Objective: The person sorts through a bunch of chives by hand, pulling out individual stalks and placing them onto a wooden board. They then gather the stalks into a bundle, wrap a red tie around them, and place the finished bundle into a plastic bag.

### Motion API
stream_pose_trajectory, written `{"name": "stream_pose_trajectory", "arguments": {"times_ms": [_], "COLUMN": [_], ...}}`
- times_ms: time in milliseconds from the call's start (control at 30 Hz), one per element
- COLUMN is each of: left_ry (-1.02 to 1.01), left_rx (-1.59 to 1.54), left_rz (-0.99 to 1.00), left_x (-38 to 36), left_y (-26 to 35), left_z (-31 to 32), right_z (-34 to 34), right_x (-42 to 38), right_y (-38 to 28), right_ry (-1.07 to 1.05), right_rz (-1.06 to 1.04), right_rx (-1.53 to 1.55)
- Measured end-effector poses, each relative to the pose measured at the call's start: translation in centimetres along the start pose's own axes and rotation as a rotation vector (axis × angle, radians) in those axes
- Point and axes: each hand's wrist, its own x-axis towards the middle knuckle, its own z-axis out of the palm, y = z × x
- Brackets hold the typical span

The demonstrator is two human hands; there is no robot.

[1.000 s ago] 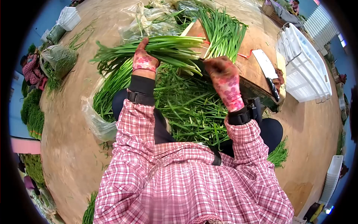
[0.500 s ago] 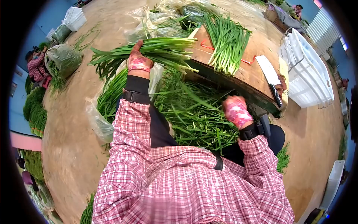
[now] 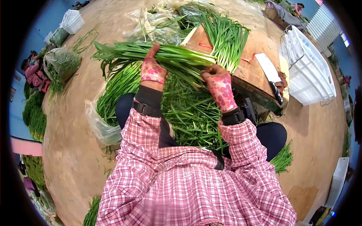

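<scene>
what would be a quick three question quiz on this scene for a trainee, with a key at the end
1. Multiple choice: the left hand holds a bunch of garlic chives. Which part of it is at the right hand?
A) the leafy tips
B) the pale stalk ends
C) no part

2. True or false: the cleaver lies on the wooden board.

3. Fill in: in this view, the white plastic crates stand to the ____ of the wooden board.

Key: 1. B; 2. True; 3. right
</scene>
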Motion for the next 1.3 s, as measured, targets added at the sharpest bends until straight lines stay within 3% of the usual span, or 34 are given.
{"name": "stream_pose_trajectory", "arguments": {"times_ms": [67, 100, 133, 200, 233, 267, 300, 333, 367, 400, 433, 500, 567, 600, 633, 667, 700, 733, 800, 867, 900, 933, 1000, 1033, 1067, 1133, 1200, 1267, 1300], "left_ry": [-0.122, -0.099, 0.005, 0.121, 0.078, 0.038, -0.002, -0.081, -0.194, -0.399, -0.474, -0.524, -0.54, -0.543, -0.533, -0.432, -0.413, -0.328, -0.221, -0.188, -0.212, -0.614, -0.493, -0.566, -0.494, -0.369, -0.316, -0.291, -0.293], "left_rx": [0.144, 0.108, -0.013, -0.05, 0.018, 0.089, 0.163, 0.162, 0.425, 0.932, 1.353, 0.972, 0.818, 0.719, 0.558, 0.161, 0.088, 0.095, 0.258, 0.452, 0.441, 0.252, 0.089, 0.009, 0.138, 0.14, 0.152, 0.172, 0.172], "left_rz": [0.163, 0.165, 0.064, -0.028, 0.016, 0.052, 0.084, -0.042, 0.127, 0.43, 0.857, 0.548, 0.315, 0.155, -0.039, -0.354, -0.296, -0.325, -0.565, -0.702, -0.672, -0.897, -0.912, -0.914, -0.71, -0.739, -0.66, -0.662, -0.642], "left_x": [1.5, 4.1, 1.5, -0.6, -0.6, -0.8, -1.0, -0.7, 1.4, -0.1, -1.7, 4.8, 5.1, 5.0, 4.1, -0.4, -3.9, -4.1, -5.2, -6.8, -5.9, -3.7, -6.3, -5.7, -5.9, -6.6, -7.3, -7.2, -7.5], "left_y": [0.5, 1.4, 3.3, 3.9, 3.5, 2.5, 1.6, 0.8, -0.7, -1.0, -1.4, -3.7, -4.0, -4.2, -4.6, -4.7, -5.5, -7.5, -9.6, -10.5, -12.0, -11.8, -11.9, -12.3, -12.9, -12.3, -12.3, -12.5, -12.4], "left_z": [-2.7, -4.6, -2.5, -0.1, 0.1, 0.1, 0.0, 0.3, -1.2, -0.4, 0.4, -0.3, 0.5, 0.6, 0.3, 1.8, 2.4, 0.3, -2.6, -3.3, -4.7, -7.0, -3.3, -3.7, -4.2, -3.9, -2.9, -3.0, -2.5], "right_z": [-2.2, -4.0, -5.9, -9.4, -10.3, -9.4, -8.4, -7.6, -6.7, -5.9, -5.0, -3.0, -2.1, -1.9, -1.4, -1.1, -1.1, -0.8, -1.2, -0.8, -1.4, -2.1, -1.7, -3.3, -4.6, -5.2, -5.4, -4.0, -3.2], "right_x": [-1.3, -1.5, -1.6, -1.7, -1.9, -1.8, -1.1, -0.3, -0.1, -0.1, -0.2, 0.0, -0.8, -0.6, -0.5, -0.3, -0.4, -0.4, -0.9, -0.8, -1.3, -1.7, -2.4, -2.0, -1.9, -1.7, -0.3, 1.7, 2.3], "right_y": [2.1, 4.5, 6.6, 7.0, 5.2, 4.0, 0.4, -1.6, -3.8, -5.2, -5.0, -1.7, 0.0, 1.1, 2.8, 3.8, 4.1, 5.1, 5.0, 8.8, 6.7, 4.6, 4.1, 3.3, 2.1, 2.7, 2.5, 1.8, 0.9], "right_ry": [0.15, 0.085, 0.016, -0.251, -0.161, 0.124, 0.122, 0.065, -0.132, -0.322, -0.474, -0.666, -0.715, -0.71, -0.703, -0.694, -0.65, -0.638, -0.575, -0.649, -0.666, -0.671, -0.668, -0.715, -0.731, -0.441, -0.079, 0.019, -0.039], "right_rz": [-0.121, -0.096, -0.069, 0.152, -0.081, -0.431, -0.428, -0.511, -0.368, -0.067, 0.001, 0.167, 0.403, 0.459, 0.521, 0.575, 0.656, 0.661, 0.621, 0.417, 0.547, 0.681, 0.718, 0.444, 0.195, 0.405, 0.015, -0.349, -0.337], "right_rx": [-0.093, -0.41, -0.727, -1.034, -0.795, -0.72, -0.471, -0.387, -0.175, -0.181, 0.006, 0.352, 0.778, 0.836, 0.897, 0.959, 0.961, 1.006, 0.903, 0.663, 0.725, 0.784, 0.707, 0.233, 0.039, -0.154, -0.268, -0.403, -0.569]}}
